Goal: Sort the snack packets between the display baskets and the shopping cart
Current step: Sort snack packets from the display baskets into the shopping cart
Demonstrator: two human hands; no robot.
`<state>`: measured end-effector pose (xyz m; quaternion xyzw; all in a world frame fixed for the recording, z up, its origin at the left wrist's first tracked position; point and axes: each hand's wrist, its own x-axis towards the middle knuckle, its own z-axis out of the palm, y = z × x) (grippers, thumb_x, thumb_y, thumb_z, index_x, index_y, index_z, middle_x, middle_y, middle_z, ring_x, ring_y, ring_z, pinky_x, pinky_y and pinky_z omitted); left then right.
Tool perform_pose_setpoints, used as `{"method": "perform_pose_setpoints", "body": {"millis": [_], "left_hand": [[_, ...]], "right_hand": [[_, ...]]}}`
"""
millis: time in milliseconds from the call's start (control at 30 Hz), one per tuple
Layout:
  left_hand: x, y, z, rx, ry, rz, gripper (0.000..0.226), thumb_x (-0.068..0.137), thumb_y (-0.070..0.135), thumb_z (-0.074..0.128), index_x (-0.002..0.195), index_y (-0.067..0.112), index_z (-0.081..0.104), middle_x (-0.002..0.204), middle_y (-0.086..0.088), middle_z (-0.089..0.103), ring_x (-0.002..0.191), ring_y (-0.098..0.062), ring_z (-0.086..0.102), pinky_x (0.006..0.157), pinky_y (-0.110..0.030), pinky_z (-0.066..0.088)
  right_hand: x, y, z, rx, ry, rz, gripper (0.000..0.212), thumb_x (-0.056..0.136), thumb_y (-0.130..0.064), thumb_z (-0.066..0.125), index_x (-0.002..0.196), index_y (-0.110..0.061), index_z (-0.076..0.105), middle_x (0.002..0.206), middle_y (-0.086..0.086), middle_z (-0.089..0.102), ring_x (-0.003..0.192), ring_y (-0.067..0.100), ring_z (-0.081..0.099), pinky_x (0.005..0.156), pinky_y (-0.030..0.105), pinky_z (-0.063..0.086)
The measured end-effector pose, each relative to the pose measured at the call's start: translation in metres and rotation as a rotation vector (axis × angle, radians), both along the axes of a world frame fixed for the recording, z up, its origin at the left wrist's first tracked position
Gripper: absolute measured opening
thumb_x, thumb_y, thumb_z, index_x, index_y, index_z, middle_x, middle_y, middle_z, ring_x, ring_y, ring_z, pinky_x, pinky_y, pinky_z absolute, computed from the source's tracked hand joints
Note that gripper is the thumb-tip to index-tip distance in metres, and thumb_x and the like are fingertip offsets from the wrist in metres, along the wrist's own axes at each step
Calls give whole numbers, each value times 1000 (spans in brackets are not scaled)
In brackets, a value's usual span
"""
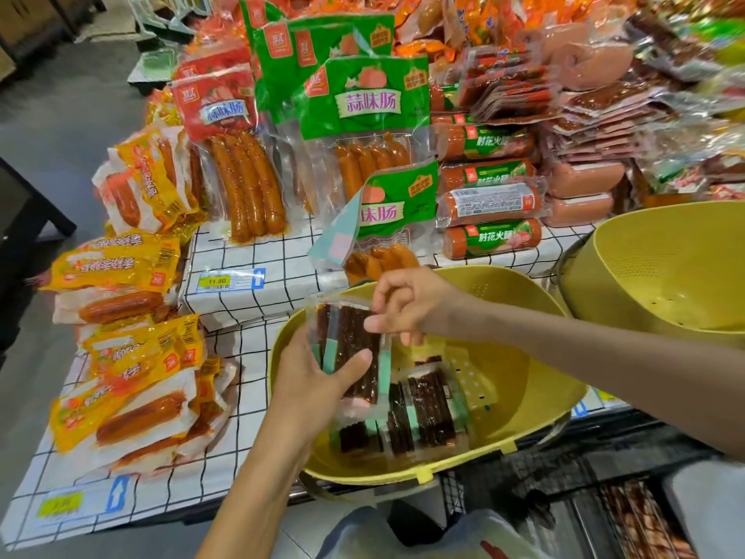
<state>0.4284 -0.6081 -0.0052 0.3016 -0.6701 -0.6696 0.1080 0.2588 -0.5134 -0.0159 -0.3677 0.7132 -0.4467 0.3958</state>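
Observation:
A clear packet of dark brown snack sticks [354,349] with mint-green patches is held upright over a yellow basket [536,401]. My left hand [318,377] grips the packet from below, thumb across its front. My right hand [407,304] pinches the packet's top edge with curled fingers. Several more packets of the same dark sticks [419,413] lie flat in the bottom of the basket. At the bottom right, the dark wire frame of the shopping cart [564,470] shows, with more packets [641,518] inside it.
A second yellow basket [661,268] stands to the right. Green sausage packs [363,127], red sausage packs [229,147] and yellow sausage packs [133,377] crowd a checked display table [242,272]. Ham rolls [492,203] are stacked behind the basket. Grey floor lies to the left.

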Motion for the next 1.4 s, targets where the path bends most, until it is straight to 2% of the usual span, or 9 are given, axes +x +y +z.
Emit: {"method": "perform_pose_setpoints", "body": {"millis": [200,300,367,467,633,733,933,1133,1400], "left_hand": [[0,0,0,13,111,156,36,83,3,69,112,19,56,105,5,63,73,14,64,44,-5,45],[-2,-1,-1,30,101,131,34,84,1,68,111,17,56,104,3,64,70,11,65,43,-7,46],[-2,0,-3,38,84,107,34,84,0,68,112,17,56,105,3,64,70,9,66,43,-9,46],[-1,-1,-4,33,59,112,40,84,3,69,119,16,55,111,2,64,74,6,67,45,-15,51],[-1,-2,-5,18,56,114,37,84,3,69,116,16,55,105,4,65,73,3,69,44,-19,52],[0,-2,-4,8,55,130,34,84,2,69,111,17,55,100,6,65,73,5,68,44,-17,50],[0,-4,-5,113,35,86,29,91,8,61,102,33,56,96,15,68,77,13,64,59,-11,53],[3,-1,-3,160,19,-88,54,69,45,69,119,25,59,107,2,72,99,-12,69,80,-32,57],[-1,-2,-9,144,-17,10,39,83,14,71,119,20,59,101,4,73,93,-11,70,86,-34,56]], "right_hand": [[-2,38,-43,832,575,472,52,89,-60,47,93,-9,58,90,2,61,79,16,55,71,29,52],[8,34,-63,1102,489,611,70,85,-71,40,87,-3,55,80,5,57,71,20,56,78,32,54],[9,32,-72,1128,419,519,66,84,-67,49,93,-2,52,74,4,54,57,17,55,62,26,52],[2,33,-74,1117,289,315,62,83,-54,62,118,-3,55,81,3,56,51,10,55,53,19,46],[-12,35,-52,1058,440,117,41,89,-38,62,111,-3,60,78,0,53,76,15,53,53,20,38],[-20,38,-27,776,357,27,12,90,-20,63,96,-10,61,82,-1,58,87,15,56,59,17,42],[-10,54,38,54,-209,62,14,89,0,58,80,-9,54,60,-9,61,64,4,61,61,18,50],[30,18,18,14,-95,-21,14,83,-16,69,77,-7,60,57,4,66,50,14,64,47,21,52],[-6,30,-45,1159,299,376,58,92,-58,44,86,-1,55,55,4,64,48,12,59,60,25,52]]}}
